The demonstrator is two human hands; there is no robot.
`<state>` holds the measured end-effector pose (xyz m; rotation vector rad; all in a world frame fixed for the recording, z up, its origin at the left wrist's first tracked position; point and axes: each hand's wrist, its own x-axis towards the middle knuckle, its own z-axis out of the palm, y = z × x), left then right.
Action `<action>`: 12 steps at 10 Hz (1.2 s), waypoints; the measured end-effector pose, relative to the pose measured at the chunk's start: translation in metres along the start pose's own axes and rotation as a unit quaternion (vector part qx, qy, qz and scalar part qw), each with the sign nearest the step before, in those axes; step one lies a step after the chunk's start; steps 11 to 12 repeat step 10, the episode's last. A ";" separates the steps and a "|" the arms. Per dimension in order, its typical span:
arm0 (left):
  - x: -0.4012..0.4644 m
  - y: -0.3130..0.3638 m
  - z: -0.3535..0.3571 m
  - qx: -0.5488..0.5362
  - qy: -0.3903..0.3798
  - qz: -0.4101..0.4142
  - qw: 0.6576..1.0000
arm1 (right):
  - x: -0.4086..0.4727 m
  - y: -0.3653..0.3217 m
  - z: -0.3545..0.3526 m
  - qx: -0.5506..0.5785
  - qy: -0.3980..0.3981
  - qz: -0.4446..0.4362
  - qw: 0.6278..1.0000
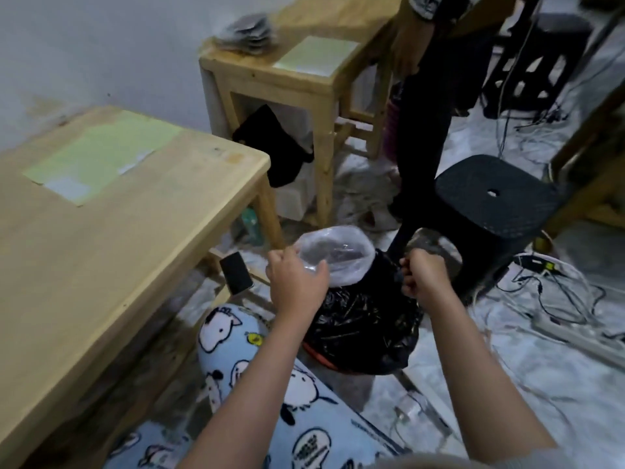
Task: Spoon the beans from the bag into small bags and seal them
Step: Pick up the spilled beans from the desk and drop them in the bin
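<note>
Left to right: one wooden table [101, 231] at 9 o'clock, bare except for one green sheet; a second table [297, 72] at 12 with a pile of what look like small bags [247, 33], too blurred to count. Left hand [297, 282] pinches the near rim of one clear small bag [334, 255], mouth held open and facing up, long axis roughly 9-to-3. Directly under it, toward 6, sits one black bag [365, 326], the bean supply by my read; beans themselves not visible. Right hand [422, 275] is clenched on something at about 3 o'clock from the clear bag's mouth, probably a scoop [429, 245], blurred, can't confirm contents. Key relation: scoop sits just beside the open mouth, right hand nearer, so the tip goes toward 9. One black stool [490, 198] behind at 1.
</note>
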<state>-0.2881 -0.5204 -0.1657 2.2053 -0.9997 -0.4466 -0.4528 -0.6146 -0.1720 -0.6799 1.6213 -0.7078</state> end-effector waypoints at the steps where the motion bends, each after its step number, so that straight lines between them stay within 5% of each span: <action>1: 0.008 -0.023 0.041 0.060 -0.050 -0.016 0.997 | 0.025 0.031 0.001 0.034 -0.007 0.072 0.997; 4: 0.028 -0.075 0.150 0.154 -0.244 -0.004 0.957 | 0.080 0.077 0.025 0.071 -0.013 0.163 0.984; 6: 0.040 -0.093 0.184 0.148 -0.368 -0.082 0.914 | 0.108 0.091 0.046 0.082 -0.033 0.210 0.974; 8: 0.043 -0.099 0.176 0.136 -0.347 -0.110 0.922 | 0.111 0.089 0.055 0.099 -0.076 0.264 0.957; 12: 0.040 -0.091 0.152 0.104 -0.306 -0.104 0.941 | 0.102 0.089 0.058 0.139 -0.073 0.231 0.960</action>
